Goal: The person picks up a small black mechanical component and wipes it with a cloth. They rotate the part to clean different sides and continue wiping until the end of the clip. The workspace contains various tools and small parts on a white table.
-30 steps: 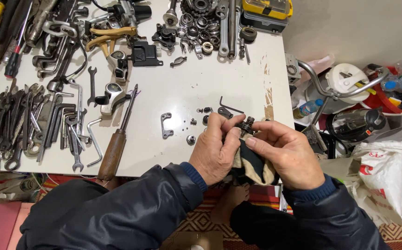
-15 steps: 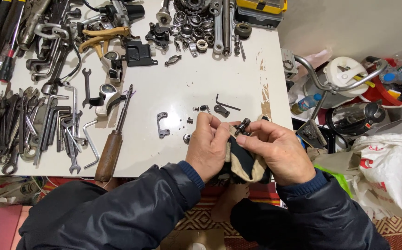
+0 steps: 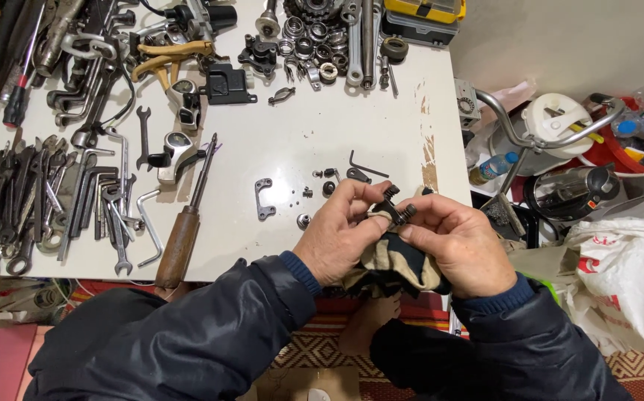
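1. Both hands meet just past the near edge of the white table (image 3: 285,156), and between them sits a small black metal part with knurled ends (image 3: 394,211), held over the person's lap.
2. The left hand (image 3: 340,234) has its fingers closed narrow on the part's near side, thumb and forefinger pinching it; this looks like a steadying grip.
3. The right hand (image 3: 459,241) pinches the other end with its fingers, and a crumpled beige and dark cloth (image 3: 396,263) is bunched under both palms, likely for wiping the part or catching grime.
4. On the table just beyond the fingers lie loose bits: a flat grey bracket plate (image 3: 264,197), a black hex key (image 3: 365,165) and a few small dark nuts and washers (image 3: 322,186), kept close and apart from the big tools, so they seem to belong with the part.
5. To the left, a wooden-handled screwdriver (image 3: 181,238) lies lengthwise, next to a dense row of steel spanners (image 3: 62,200).
6. Containers: a yellow and black case (image 3: 422,15) sits shut at the far edge, contents hidden; a red tub (image 3: 630,152) on the floor to the right holds blue-capped bottles; a white plastic bag (image 3: 622,278) slumps near it, contents unseen.
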